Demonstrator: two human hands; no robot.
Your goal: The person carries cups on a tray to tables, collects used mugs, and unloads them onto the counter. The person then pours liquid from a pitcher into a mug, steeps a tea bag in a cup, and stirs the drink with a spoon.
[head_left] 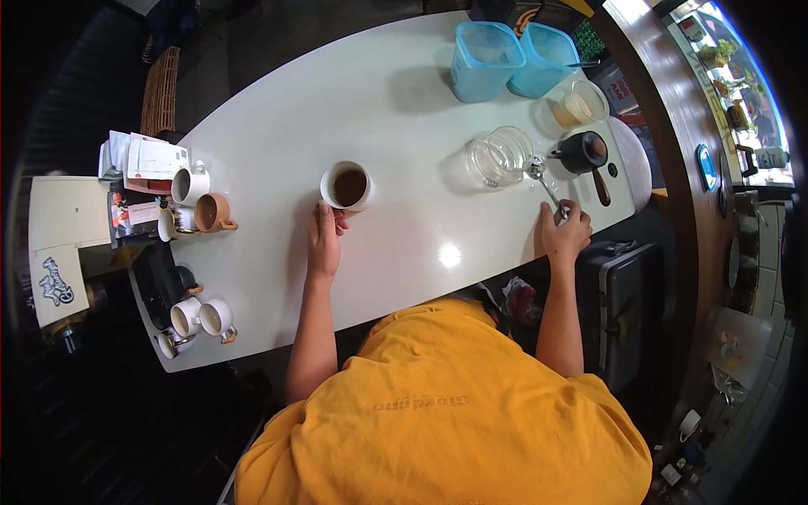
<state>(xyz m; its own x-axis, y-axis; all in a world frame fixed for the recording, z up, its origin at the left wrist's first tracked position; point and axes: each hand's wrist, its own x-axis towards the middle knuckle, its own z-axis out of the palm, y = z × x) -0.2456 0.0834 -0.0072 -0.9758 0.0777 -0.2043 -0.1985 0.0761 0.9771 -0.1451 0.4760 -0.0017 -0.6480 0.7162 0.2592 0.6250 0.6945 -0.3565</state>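
A white cup (326, 182) with brown liquid (349, 187) in it stands upright on the table. My left hand (324, 240) is closed at the cup's near side, its fingers around what seems to be the handle. Between the fingers of my right hand (566, 230) is a metal spoon (547, 187), its bowl pointing away from me. The spoon's bowl is close to a clear glass jar (498, 158); whether they touch I cannot tell. Just beyond my right hand is a dark mug (581, 153) with something brown at its mouth.
The white table (404, 101) curves around me. Two blue containers (484, 63) stand at the far right, beside a clear tub (581, 105) with pale contents. Several cups (215, 213) and paper packets (151, 160) line the left edge. A dark case (631, 295) is below the right edge.
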